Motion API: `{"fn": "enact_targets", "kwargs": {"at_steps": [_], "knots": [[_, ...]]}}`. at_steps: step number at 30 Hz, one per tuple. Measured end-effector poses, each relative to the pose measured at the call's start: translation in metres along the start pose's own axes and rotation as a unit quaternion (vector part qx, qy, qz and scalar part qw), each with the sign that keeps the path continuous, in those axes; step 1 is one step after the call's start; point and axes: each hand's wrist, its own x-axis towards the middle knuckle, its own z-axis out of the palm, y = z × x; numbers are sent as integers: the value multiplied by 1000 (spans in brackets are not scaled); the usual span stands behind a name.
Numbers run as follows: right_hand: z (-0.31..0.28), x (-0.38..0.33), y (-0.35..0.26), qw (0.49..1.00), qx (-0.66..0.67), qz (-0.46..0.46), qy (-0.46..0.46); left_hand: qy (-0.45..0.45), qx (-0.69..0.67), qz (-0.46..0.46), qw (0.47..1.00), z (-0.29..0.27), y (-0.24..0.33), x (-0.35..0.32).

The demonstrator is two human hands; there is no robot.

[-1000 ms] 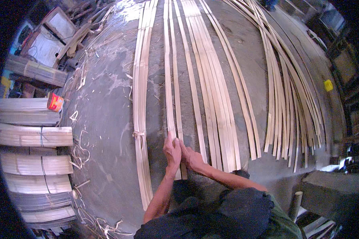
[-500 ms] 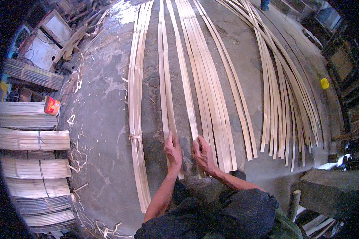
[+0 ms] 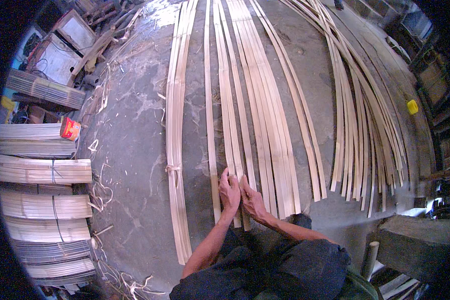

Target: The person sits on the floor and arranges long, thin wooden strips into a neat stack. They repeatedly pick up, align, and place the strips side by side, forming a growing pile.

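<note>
Long pale strips, apparently split bamboo, lie lengthwise on the floor before me. My left hand [image 3: 229, 194] is closed around the near end of a narrow group of strips [image 3: 227, 110]. Close against it, my right hand [image 3: 253, 202] pinches the same group from the right side. One single strip [image 3: 210, 125] lies just left of my hands. To the right is another single strip [image 3: 241, 115], then a wide row of strips [image 3: 267, 120] side by side. Farther left lies a tied bundle of strips [image 3: 176, 125]. My fingertips are partly hidden.
A pair of strips [image 3: 300, 105] and a fanned pile of strips [image 3: 355, 125] lie to the right. Tied stacks of slats [image 3: 45, 206] line the left edge, with a red tin [image 3: 70, 129] on one. A concrete block [image 3: 415, 245] stands at lower right.
My hands have come together, the left moving right. The strips they hold now lie side by side in one group. A single strip now lies apart on the left.
</note>
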Motion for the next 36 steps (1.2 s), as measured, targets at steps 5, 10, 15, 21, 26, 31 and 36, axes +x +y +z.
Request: {"fn": "enact_targets", "kwargs": {"at_steps": [5, 10, 15, 21, 26, 31, 36], "knots": [[9, 3, 31, 998, 60, -1, 25, -9, -33, -64, 997, -2, 16, -5], [3, 12, 19, 998, -50, 13, -47, 8, -23, -5, 1000, -1, -5, 0], [-7, 15, 4, 997, -51, 16, -63, -9, -26, 3, 1000, -4, -11, 0], [-14, 23, 3, 997, -44, 17, -56, -26, -43, -24, 998, -7, 3, -1], [-21, 27, -13, 984, -154, 0, -92, -33, 3, -28, 999, -12, -2, 2], [-42, 23, -3, 941, -323, -96, -7, -24, 9, -29, 999, -13, 3, 3], [-42, 25, -6, 942, -327, -71, -35, -32, 5, -40, 999, -9, -10, 4]]}}
